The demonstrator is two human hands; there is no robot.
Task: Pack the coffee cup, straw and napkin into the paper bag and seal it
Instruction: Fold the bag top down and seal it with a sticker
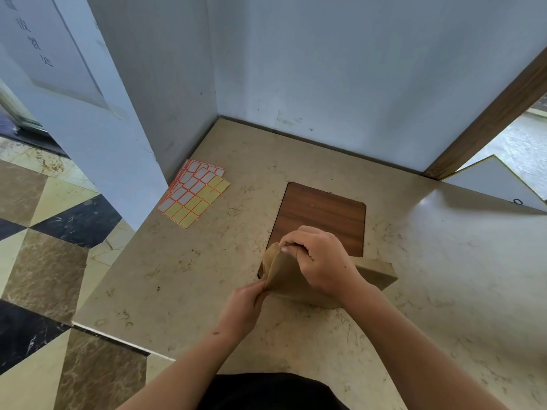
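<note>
Both hands pinch paper bag mouth: left hand near edge, right hand top; rough tug likely tears thin paper.

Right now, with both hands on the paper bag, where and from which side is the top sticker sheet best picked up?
Hedged: the sticker sheets lie flat and overlapped on the counter, near its left edge by the wall. Pinch the top sheet's free near corner, coming from the person's side; the wall blocks the far side. Both the left hand and right hand grip the paper bag.
</note>
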